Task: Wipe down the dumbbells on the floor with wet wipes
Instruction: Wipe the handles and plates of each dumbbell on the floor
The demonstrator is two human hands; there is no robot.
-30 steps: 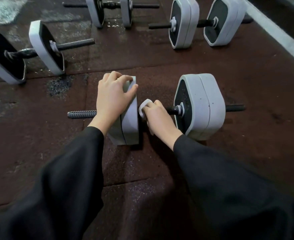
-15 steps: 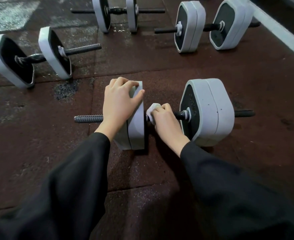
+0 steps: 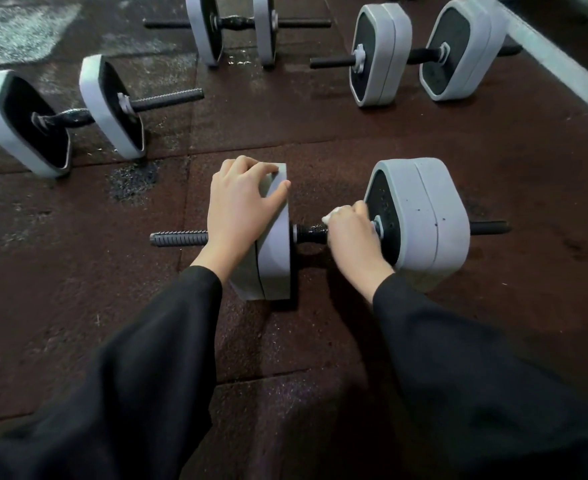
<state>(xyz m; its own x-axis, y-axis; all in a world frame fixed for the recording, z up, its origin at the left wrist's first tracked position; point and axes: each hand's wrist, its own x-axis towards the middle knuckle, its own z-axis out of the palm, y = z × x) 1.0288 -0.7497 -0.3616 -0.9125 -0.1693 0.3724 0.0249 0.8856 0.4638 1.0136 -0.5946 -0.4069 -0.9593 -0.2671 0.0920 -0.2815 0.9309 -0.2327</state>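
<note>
So the nearest dumbbell [image 3: 420,220] is lying on the dark reddish rubber floor [image 3: 528,168] right in front of the person, bar running left to right with grey squarish plates on each side. The left hand [image 3: 240,209] is draped over the top of the left plate stack [image 3: 273,244], fingers [image 3: 247,164] curled over the top edge and the thumb pressed against the inner face, basically gripping it. The right hand [image 3: 353,237] is wrapped around the black handle [image 3: 309,233] between the plates, right up against the right plate stack, with a scrunched white wet wipe [image 3: 330,216] poking out above the knuckles, so those fingers are closed round the wipe and the bar together. A bit of bare handle shows between the two hands. The threaded bar end [image 3: 178,237] sticks out to the left past the left hand. Both arms are in loose black sleeves [image 3: 140,375]. Further back there are three more dumbbells on the floor: one at far left [image 3: 25,123], angled, one at top middle [image 3: 205,26], and one at top right [image 3: 386,53] near a pale strip [image 3: 545,53] along the floor's edge.
</note>
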